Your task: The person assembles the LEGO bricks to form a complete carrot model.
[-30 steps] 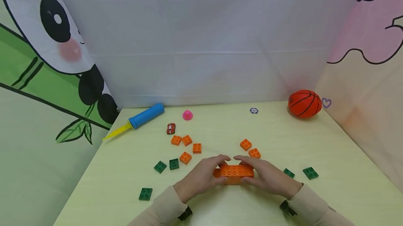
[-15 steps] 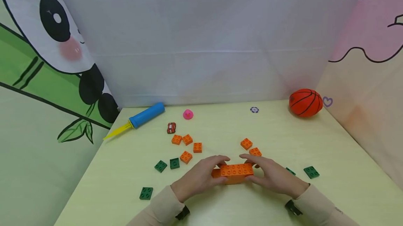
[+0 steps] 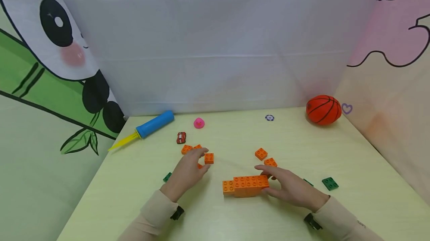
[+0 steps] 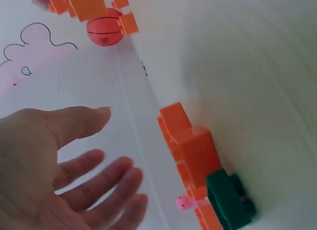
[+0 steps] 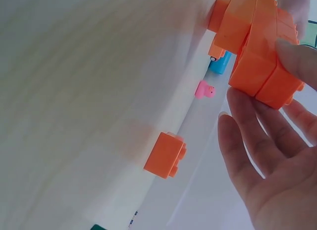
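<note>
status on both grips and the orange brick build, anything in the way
Left grip empty, beside a single orange brick. Right grip holds the orange build by its right end. Other orange bricks may crowd the left grip.

On the worktop (image 3: pixel 235 136), joined bricks (image 3: pixel 251 188) sit lower centre of the frame, the ball (image 3: pixel 323 109) middle right, the pump (image 3: pixel 156 124) left of centre.
</note>
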Action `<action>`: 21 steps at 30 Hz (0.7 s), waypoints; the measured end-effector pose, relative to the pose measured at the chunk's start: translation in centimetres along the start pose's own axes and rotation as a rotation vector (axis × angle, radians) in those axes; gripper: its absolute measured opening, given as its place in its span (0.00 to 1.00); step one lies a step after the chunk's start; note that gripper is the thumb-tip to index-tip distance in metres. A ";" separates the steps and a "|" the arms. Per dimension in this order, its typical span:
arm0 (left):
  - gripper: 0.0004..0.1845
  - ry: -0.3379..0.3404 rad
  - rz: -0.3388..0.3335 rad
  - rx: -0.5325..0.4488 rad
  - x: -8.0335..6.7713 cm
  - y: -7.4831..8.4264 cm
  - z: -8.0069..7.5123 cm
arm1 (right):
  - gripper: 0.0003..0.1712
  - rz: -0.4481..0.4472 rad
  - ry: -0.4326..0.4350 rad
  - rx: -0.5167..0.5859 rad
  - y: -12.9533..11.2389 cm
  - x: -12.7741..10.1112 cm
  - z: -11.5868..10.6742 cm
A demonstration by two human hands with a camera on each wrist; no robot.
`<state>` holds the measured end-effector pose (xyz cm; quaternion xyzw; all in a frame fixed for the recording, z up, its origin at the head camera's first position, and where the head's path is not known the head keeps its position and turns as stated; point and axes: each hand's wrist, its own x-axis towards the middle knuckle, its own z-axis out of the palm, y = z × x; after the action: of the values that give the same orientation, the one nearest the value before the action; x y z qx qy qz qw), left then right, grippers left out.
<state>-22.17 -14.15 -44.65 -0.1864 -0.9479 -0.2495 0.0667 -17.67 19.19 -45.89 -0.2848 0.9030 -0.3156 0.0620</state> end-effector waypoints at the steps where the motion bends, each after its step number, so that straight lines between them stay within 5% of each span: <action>1: 0.26 0.002 -0.027 0.009 0.0 -0.3 -0.1 | 0.37 -0.001 0.001 -0.004 0.0 0.0 0.0; 8: 0.28 -0.095 -0.145 0.058 0.1 -1.6 0.1 | 0.37 0.003 -0.007 -0.003 -0.1 0.1 0.0; 21: 0.22 -0.119 -0.179 0.052 0.0 -1.9 0.3 | 0.38 0.046 -0.009 0.006 0.0 0.2 0.1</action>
<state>-22.92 -15.53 -45.81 -0.1137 -0.9692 -0.2181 -0.0074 -17.78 18.99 -45.96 -0.2653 0.9081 -0.3154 0.0741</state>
